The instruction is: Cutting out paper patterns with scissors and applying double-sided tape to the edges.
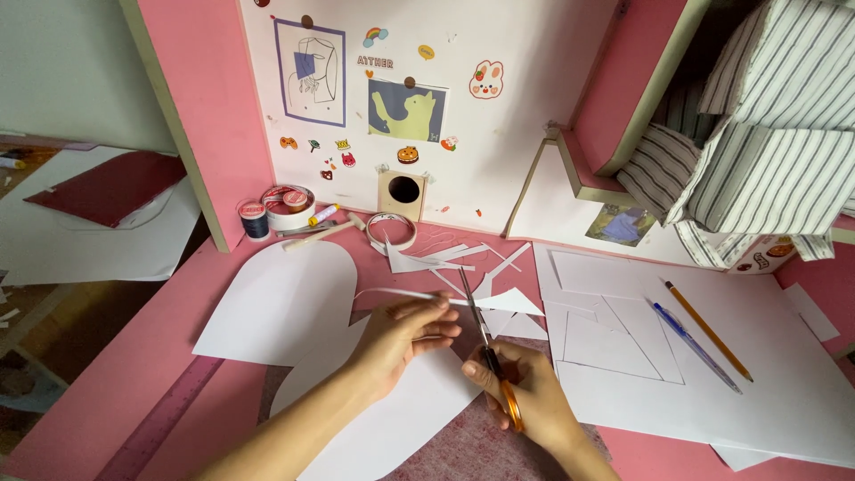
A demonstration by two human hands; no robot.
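Fingers point(426, 313) of the left hand point(396, 343) are pinched on a paper strip point(401, 295); scissors point(485, 343) are gripped by the right hand point(525, 392), mid-cut over the tabletop point(134, 374).

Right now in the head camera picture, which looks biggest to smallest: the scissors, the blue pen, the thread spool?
1. Blue pen, longest.
2. Scissors in the right hand: nearly as long; partly hidden, so it's close.
3. Thread spool, clearly smallest, though it sits farther back.
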